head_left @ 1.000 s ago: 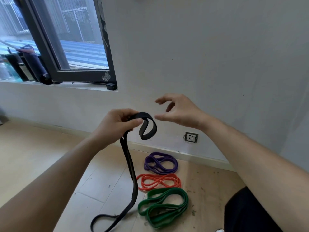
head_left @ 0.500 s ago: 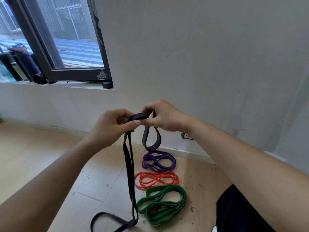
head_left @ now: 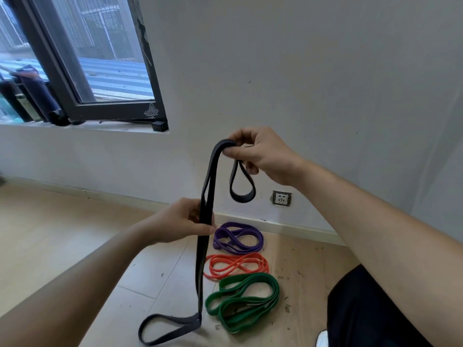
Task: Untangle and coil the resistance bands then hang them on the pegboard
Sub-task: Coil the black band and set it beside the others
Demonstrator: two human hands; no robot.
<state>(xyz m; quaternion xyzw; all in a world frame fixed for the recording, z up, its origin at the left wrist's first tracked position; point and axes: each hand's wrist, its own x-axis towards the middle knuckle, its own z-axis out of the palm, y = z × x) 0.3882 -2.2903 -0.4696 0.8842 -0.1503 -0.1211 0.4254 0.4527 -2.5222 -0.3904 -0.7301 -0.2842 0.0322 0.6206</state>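
A long black resistance band (head_left: pixel 203 256) hangs in front of me, its lower loop lying on the floor. My right hand (head_left: pixel 260 156) pinches the band's top fold, and a short loop dangles below that hand. Lower down, my left hand (head_left: pixel 180 221) grips the doubled band at mid-length. Three coiled bands lie on the floor by the wall: a purple band (head_left: pixel 238 237), an orange band (head_left: pixel 235 266) and a green band (head_left: pixel 243 300). No pegboard is in view.
A white wall stands ahead with a power socket (head_left: pixel 281 198) near the skirting. A dark-framed window (head_left: pixel 82 71) is at the upper left, with dark bottles (head_left: pixel 37 93) on its sill. The floor is light wood. My dark trouser leg (head_left: pixel 370 311) fills the lower right.
My right hand has taken the band's top fold and lifted it. My left hand has slid down the band to grip it lower.
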